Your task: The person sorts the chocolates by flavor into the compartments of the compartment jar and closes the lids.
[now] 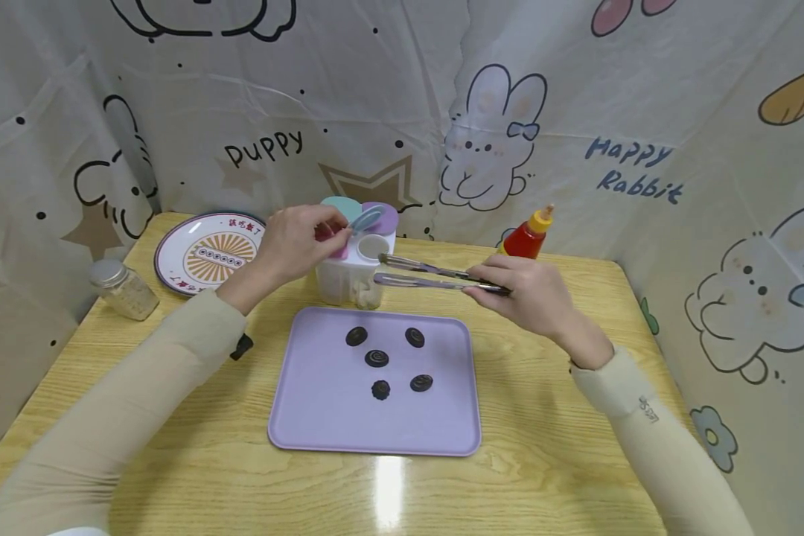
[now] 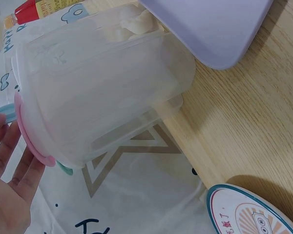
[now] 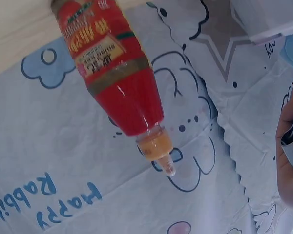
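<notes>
My left hand (image 1: 301, 238) pinches the raised light blue lid (image 1: 367, 218) of a clear storage container (image 1: 333, 284) whose other lids are green, purple and pink. In the left wrist view, its fingers also lie against the pink lid (image 2: 31, 134). The round opening (image 1: 373, 246) under the blue lid is uncovered, and pale pieces (image 1: 365, 292) show through the wall below it. My right hand (image 1: 529, 290) grips metal tongs (image 1: 435, 269) with dark handles. Their tips are apart beside the opening, with nothing seen between them.
A lilac tray (image 1: 321, 424) in front bears several dark, patterned oval pieces (image 1: 377, 358). To the left are a round plate (image 1: 174, 257) and a lidded glass jar (image 1: 126, 292). A red squeeze bottle (image 1: 524, 240) stands behind my right hand. Printed cloth (image 1: 375, 97) hangs around the table.
</notes>
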Tool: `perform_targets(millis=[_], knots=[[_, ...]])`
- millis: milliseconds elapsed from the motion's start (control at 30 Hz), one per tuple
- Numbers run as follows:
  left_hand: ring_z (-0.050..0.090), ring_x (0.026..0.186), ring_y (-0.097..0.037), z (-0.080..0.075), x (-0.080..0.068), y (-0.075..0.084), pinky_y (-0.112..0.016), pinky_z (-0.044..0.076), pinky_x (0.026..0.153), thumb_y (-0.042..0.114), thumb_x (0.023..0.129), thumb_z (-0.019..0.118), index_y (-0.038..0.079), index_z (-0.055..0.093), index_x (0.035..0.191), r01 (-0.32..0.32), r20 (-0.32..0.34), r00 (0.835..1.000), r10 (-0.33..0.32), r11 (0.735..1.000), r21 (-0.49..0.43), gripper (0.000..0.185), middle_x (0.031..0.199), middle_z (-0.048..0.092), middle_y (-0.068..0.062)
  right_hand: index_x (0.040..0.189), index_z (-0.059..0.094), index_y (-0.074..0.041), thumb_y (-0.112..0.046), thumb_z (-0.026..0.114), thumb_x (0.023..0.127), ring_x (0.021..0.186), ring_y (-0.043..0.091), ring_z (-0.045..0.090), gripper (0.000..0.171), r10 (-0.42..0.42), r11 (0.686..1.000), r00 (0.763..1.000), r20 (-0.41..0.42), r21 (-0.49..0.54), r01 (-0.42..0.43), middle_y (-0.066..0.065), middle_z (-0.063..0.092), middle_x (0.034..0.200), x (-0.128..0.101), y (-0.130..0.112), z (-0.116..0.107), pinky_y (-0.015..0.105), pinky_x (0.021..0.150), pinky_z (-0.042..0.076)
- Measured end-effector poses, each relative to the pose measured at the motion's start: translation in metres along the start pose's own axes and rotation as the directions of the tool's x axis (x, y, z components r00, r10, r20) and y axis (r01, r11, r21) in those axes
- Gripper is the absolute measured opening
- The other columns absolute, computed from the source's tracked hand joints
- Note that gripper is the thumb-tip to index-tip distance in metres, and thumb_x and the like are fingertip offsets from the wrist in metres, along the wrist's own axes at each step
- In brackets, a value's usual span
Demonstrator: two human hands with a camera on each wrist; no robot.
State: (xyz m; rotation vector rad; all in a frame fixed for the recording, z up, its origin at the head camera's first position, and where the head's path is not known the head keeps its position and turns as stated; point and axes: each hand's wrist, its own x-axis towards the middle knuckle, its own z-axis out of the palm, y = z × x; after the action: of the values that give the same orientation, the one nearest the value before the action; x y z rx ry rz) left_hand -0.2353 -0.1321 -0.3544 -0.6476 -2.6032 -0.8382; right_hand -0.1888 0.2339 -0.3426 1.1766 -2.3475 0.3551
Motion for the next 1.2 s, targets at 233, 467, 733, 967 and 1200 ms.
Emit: perform_targets(millis=[233,467,733,967,1200], knots=[[0.073,0.081,-0.024,0.000,0.000,-0.001,-0.039,0.056,0.072,0.023,0.098,0.074,0.011,0.077,0.101,-0.006,-0.002,1.000,0.006,1.000,0.001,0.013,0.091,0.080,-0.008,0.099,0.082,-0.004,-0.022,0.089,0.085,0.058,0.019,0.067,0.024,0.017,1.000,0.999,-0.034,-0.018,-0.018,0.010,0.079,0.088,0.024,0.013,-0.003,0.031,0.048,0.047],[0.073,0.080,-0.024,0.002,0.000,-0.002,-0.040,0.055,0.072,0.022,0.098,0.073,0.011,0.077,0.100,-0.009,-0.003,1.000,0.009,1.000,-0.005,0.012,0.090,0.080,-0.009,0.104,0.083,-0.004,-0.022,0.085,0.089,0.053,0.016,0.062,0.024,0.044,0.998,0.999,0.002,-0.033,-0.044,0.010,0.080,0.094,0.036,0.020,0.002,0.025,0.046,0.037],[0.073,0.081,-0.025,0.001,0.000,-0.002,-0.041,0.055,0.073,0.022,0.097,0.073,0.012,0.077,0.101,-0.001,-0.003,1.000,0.001,1.000,-0.002,0.012,0.091,0.080,-0.009,0.105,0.083,-0.005,-0.024,0.085,0.089,0.051,0.016,0.061,0.025,0.062,0.998,0.998,0.016,-0.034,-0.061,0.009,0.080,0.095,0.037,0.023,0.008,0.021,0.045,0.032],[0.073,0.081,-0.025,0.001,0.000,-0.003,-0.041,0.055,0.072,0.023,0.097,0.074,0.012,0.077,0.100,-0.012,-0.014,1.000,0.012,1.000,0.004,0.012,0.090,0.080,-0.008,0.109,0.082,-0.005,-0.026,0.084,0.091,0.052,0.016,0.060,0.028,0.104,0.994,0.993,0.058,-0.024,-0.103,0.010,0.080,0.097,0.038,0.022,0.010,0.019,0.047,0.032],[0.073,0.082,-0.025,0.001,0.000,-0.002,-0.041,0.055,0.073,0.023,0.097,0.074,0.012,0.077,0.100,-0.005,-0.009,1.000,0.005,1.000,0.005,0.012,0.091,0.080,-0.008,0.110,0.082,-0.005,-0.028,0.086,0.089,0.057,0.019,0.064,0.031,0.111,0.994,0.993,0.044,-0.028,-0.110,0.010,0.079,0.097,0.032,0.019,0.006,0.025,0.049,0.040]])
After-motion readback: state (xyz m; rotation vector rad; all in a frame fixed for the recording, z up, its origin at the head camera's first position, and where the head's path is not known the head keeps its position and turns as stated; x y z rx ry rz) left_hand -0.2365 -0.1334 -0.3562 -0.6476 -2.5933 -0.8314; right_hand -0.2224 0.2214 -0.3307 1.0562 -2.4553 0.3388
